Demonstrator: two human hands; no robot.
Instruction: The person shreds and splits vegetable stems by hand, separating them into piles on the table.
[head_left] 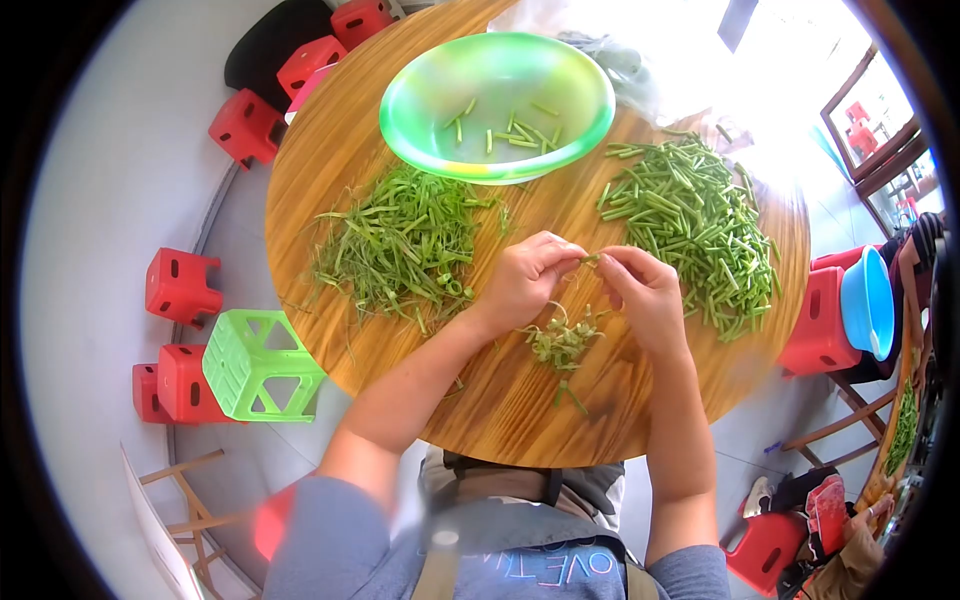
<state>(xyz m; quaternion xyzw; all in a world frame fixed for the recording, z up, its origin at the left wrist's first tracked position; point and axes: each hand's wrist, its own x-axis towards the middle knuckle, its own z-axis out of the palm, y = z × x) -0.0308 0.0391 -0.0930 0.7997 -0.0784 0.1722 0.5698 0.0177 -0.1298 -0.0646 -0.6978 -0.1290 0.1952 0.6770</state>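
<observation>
My left hand [530,278] and my right hand [645,292] meet over the middle of the round table, thumbs and fingertips pinched together. Between them is a short piece of green vegetable stem [591,259], mostly covered by the fingers. Just below lies a small heap of pale green peelings [562,342]. Left of my hands spreads a pile of uncut, thin green stems and strips [405,245]. To the right is a big pile of short-cut green stems [695,230]. A green and yellow basin [440,90] beyond the hands holds several cut stem pieces.
The wooden table [520,430] stands close against my body. Clear plastic bags [635,75] lie at its far side. Red stools [182,287] and a light green stool [262,365] stand at left. At right are a blue basin [868,303] and another person's hand [880,507].
</observation>
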